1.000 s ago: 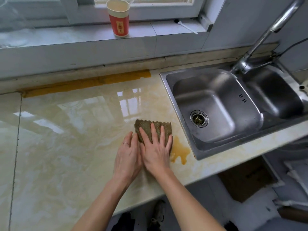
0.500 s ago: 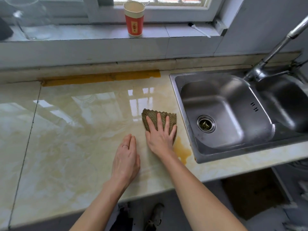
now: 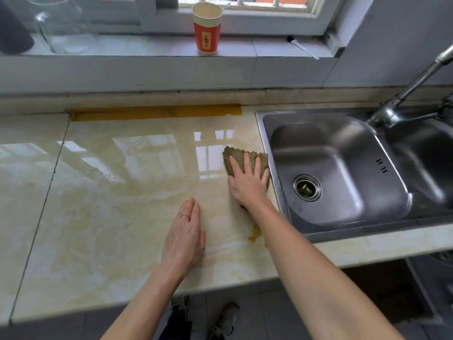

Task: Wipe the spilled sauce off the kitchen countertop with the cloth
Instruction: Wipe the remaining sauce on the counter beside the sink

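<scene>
A brown-green woven cloth (image 3: 241, 155) lies flat on the cream marble countertop (image 3: 110, 204), right beside the sink's left rim. My right hand (image 3: 247, 182) presses down on it with fingers spread. A small patch of orange-brown sauce (image 3: 255, 233) shows on the counter just left of my right forearm; the rest of the spill is hidden under the arm and cloth. My left hand (image 3: 185, 238) rests flat on the bare counter, fingers together, holding nothing, a ring on one finger.
A steel double sink (image 3: 343, 173) with a drain and a tap (image 3: 411, 87) fills the right side. A red paper cup (image 3: 207, 29), a glass jar (image 3: 61, 25) and a white utensil (image 3: 305, 49) stand on the windowsill. An orange strip (image 3: 157, 112) runs along the back edge.
My right hand has slid the cloth away from me and to the right, up against the sink rim, covering most of the spill. My left hand came off the cloth and stays on the counter.
</scene>
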Action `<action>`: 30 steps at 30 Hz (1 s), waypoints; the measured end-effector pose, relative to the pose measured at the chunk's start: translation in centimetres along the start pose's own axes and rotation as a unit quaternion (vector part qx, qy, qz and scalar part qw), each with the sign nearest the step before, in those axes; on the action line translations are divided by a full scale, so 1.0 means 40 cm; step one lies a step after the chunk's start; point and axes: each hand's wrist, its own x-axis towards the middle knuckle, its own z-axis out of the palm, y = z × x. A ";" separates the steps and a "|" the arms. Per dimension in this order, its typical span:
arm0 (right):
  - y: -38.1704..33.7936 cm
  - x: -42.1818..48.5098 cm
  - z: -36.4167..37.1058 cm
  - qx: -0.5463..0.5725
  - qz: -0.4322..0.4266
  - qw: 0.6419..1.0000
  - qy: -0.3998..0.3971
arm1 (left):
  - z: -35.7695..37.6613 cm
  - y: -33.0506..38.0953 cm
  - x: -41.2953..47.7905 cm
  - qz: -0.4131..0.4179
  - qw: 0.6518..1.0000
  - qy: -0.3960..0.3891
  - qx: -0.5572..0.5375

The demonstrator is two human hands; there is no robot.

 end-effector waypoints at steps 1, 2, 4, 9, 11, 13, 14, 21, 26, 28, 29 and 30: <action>0.007 -0.030 0.011 -0.006 -0.003 1.000 0.023 | -0.002 0.004 0.001 -0.002 1.000 0.001 0.000; 0.018 -0.063 0.028 -0.013 -0.008 0.999 0.046 | -0.005 0.007 -0.001 -0.005 1.000 0.000 -0.001; 0.058 -0.109 0.060 -0.019 -0.017 0.996 0.089 | -0.013 0.015 -0.002 -0.004 1.000 -0.001 -0.009; 0.121 -0.064 0.061 -0.038 0.007 0.989 0.145 | -0.020 0.027 0.001 -0.007 1.000 -0.003 -0.023; 0.113 -0.005 0.031 -0.036 -0.003 0.992 0.117 | -0.024 0.033 0.001 -0.016 1.000 -0.011 -0.024; 0.106 0.063 -0.006 -0.040 -0.006 0.994 0.102 | -0.028 0.034 0.003 -0.021 0.999 -0.020 -0.029; 0.104 0.092 -0.026 -0.039 0.000 0.995 0.088 | -0.031 0.034 0.004 -0.019 0.999 -0.025 -0.029; 0.144 0.087 -0.035 -0.022 0.008 0.997 0.079 | -0.033 0.040 0.016 -0.044 0.998 -0.041 -0.026; 0.200 -0.139 0.050 -0.013 0.012 0.994 0.108 | -0.029 0.087 0.030 -0.089 0.995 -0.029 -0.031; 0.220 -0.217 0.084 -0.009 0.016 0.992 0.125 | -0.024 0.097 0.033 -0.095 0.995 -0.035 -0.028; 0.228 -0.246 0.097 -0.009 0.017 0.992 0.127 | -0.019 0.101 0.033 -0.094 0.994 -0.039 -0.025; 0.232 -0.265 0.105 -0.009 0.016 0.992 0.127 | -0.016 0.102 0.033 -0.095 0.994 -0.042 -0.023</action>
